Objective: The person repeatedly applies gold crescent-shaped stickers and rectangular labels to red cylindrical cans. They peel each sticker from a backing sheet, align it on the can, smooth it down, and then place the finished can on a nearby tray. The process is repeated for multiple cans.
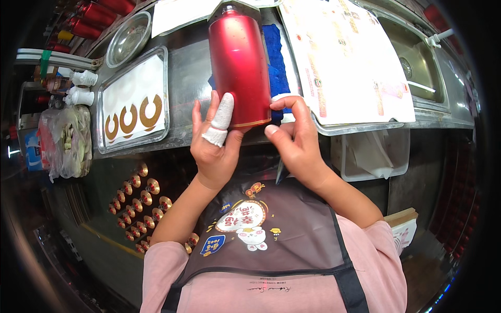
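Observation:
A glossy red bottle-shaped vessel point(239, 62) lies between my hands, its narrow dark neck pointing away and its gold-edged base toward me. My left hand point(215, 151) grips the base's left side, the index finger along the wall and the thumb by the base edge. White coverings point(223, 112) wrap that index finger. At the lower right corner of the base, my right hand point(298, 141) has its curled index fingertip against the side and its thumb by the bottom edge. Part of a white covering shows behind that index finger. Blue cloth point(276, 57) lies beneath the vessel.
To the left, a metal tray point(163, 99) bears white paper with brown horseshoe-shaped pieces point(127, 120); a metal bowl point(129, 39) stands behind it. Printed sheets point(349, 57) cover a tray at right, beside a sink point(412, 57). Several red-and-gold parts point(146, 198) stand below the counter.

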### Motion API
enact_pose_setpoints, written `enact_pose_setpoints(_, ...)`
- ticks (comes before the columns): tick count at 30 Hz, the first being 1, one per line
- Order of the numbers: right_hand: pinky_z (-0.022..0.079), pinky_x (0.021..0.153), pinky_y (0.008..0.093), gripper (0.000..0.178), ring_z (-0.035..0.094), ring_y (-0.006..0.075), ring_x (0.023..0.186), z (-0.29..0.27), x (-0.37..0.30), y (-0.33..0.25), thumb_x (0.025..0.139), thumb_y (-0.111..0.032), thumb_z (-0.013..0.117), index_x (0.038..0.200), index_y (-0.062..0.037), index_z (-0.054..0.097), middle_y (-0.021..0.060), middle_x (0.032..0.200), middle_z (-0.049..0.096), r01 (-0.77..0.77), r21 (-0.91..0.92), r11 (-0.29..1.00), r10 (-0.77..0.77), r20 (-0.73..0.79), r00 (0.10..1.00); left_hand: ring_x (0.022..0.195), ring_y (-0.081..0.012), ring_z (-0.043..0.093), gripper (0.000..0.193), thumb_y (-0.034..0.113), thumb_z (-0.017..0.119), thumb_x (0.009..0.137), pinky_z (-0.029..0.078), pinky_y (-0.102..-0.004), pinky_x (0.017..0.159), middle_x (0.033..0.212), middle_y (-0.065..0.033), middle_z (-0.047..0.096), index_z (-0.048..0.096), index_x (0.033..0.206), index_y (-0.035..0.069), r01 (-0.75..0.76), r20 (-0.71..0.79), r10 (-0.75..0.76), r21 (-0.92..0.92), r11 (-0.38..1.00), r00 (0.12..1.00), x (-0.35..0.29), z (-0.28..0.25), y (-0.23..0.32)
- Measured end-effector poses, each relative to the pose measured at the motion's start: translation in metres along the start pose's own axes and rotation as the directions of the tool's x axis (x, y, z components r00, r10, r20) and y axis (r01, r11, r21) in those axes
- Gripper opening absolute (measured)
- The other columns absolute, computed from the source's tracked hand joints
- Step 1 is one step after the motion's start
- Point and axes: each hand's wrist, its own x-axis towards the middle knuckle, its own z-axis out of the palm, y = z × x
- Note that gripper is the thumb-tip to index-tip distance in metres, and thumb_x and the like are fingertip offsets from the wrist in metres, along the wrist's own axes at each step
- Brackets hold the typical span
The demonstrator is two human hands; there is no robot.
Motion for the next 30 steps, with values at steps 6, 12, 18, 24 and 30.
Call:
enact_pose_setpoints(6,0.048,0.069,0.0381,0.056,0.054,0.0279,0.091,0.022,-0.004,-0.009,0.078,-0.021,0.083,0.122,-0.0027,0.052,0.0131,0.115,0.057,0.259,-0.412,0.873,-0.314,-0.071,0.947,0.136,-0.0379,0.056,0.058,0.001,0.077,0.085,0.03,-0.0612,0.118,0.139,-0.0208,0.063,0.058,0.139,-0.005,0.214,0.015,-0.215,-0.207,0.955,0.976,-0.018,0.003,-0.008)
enact_pose_setpoints(12,0.052,0.071,0.0448,0.063,0.057,0.0352,0.096,0.035,0.011,-0.008,0.078,-0.027,0.084,0.124,-0.0014,0.049,0.0142,0.114,0.059,0.323,-0.487,0.812,-0.431,-0.126,0.894,0.131,-0.0401,0.06,0.05,0.001,0.079,0.084,0.026,-0.0656,0.117,0.142,-0.0251,0.059,0.064,0.131,-0.005,0.099,0.038,-0.096,-0.08,0.992,0.995,-0.036,-0.007,-0.002)
enact_pose_setpoints(18,0.05,0.077,0.044,0.058,0.056,0.0359,0.098,0.033,0.009,-0.002,0.081,-0.021,0.079,0.125,0.0002,0.048,0.0172,0.117,0.058,0.31,-0.409,0.858,-0.382,-0.106,0.918,0.127,-0.0401,0.062,0.05,0.004,0.081,0.083,0.024,-0.0662,0.117,0.144,-0.0255,0.058,0.067,0.131,0.001,0.024,0.053,-0.024,-0.007,1.0,0.998,-0.037,-0.006,-0.003)
enact_pose_setpoints(24,0.049,0.08,0.0448,0.055,0.055,0.036,0.099,0.031,0.007,0.002,0.083,-0.018,0.075,0.128,-0.0013,0.048,0.0172,0.119,0.057,0.296,-0.304,0.906,-0.338,-0.098,0.936,0.125,-0.0408,0.064,0.05,0.006,0.082,0.082,0.026,-0.0654,0.116,0.144,-0.0279,0.057,0.069,0.13,0.005,-0.027,0.067,0.023,0.049,0.998,0.997,-0.031,-0.009,0.0)
enact_pose_setpoints(30,0.05,0.086,0.0468,0.053,0.055,0.0359,0.1,0.025,0.007,0.004,0.085,-0.018,0.072,0.13,-0.0023,0.048,0.0168,0.121,0.057,0.29,-0.234,0.928,-0.31,-0.053,0.949,0.126,-0.0408,0.063,0.049,0.006,0.082,0.082,0.027,-0.0646,0.116,0.144,-0.0276,0.057,0.07,0.13,0.005,-0.043,0.068,0.037,0.081,0.996,0.997,-0.03,-0.011,0.0)
